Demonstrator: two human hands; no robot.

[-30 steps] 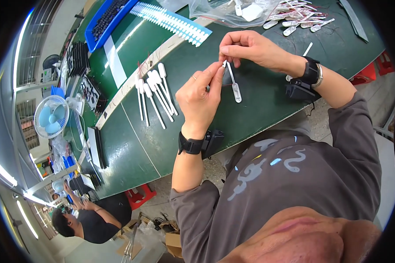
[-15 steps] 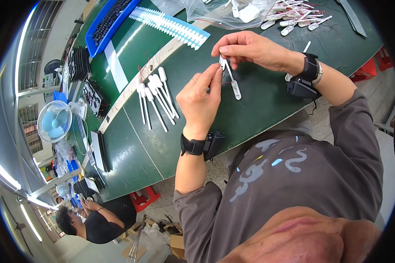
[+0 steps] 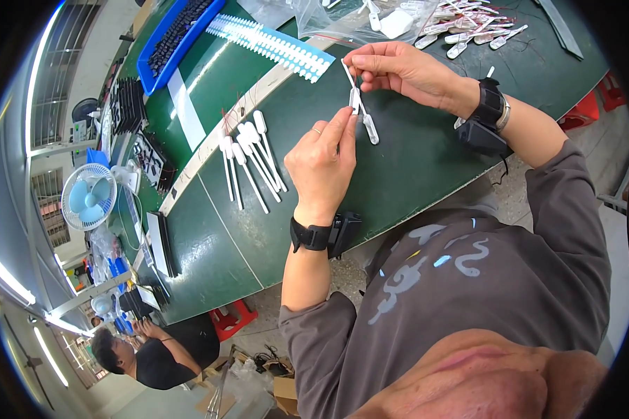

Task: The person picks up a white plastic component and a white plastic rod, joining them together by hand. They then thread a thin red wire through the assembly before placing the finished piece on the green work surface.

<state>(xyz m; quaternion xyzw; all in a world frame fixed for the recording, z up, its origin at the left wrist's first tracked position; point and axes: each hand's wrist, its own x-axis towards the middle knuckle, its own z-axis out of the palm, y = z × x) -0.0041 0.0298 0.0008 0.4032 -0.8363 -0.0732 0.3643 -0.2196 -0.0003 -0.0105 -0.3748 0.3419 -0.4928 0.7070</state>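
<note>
Fingertips of the left hand (image 3: 321, 164) and the right hand (image 3: 398, 70) pinched a slim white plastic stick (image 3: 360, 112) between them, held up over the green table (image 3: 412, 160). Just left of the left hand lay a row of similar white sticks (image 3: 248, 157); a blue tray (image 3: 175, 42) sat farther off.

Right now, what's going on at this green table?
A person at a green table holds a small white stick-shaped part up between both hands. The right hand pinches its upper end and the left hand touches it from below with its fingers. A row of similar white sticks lies on the table to the left, and a loose pile of more pieces sits behind. Another person works in the background.
</note>
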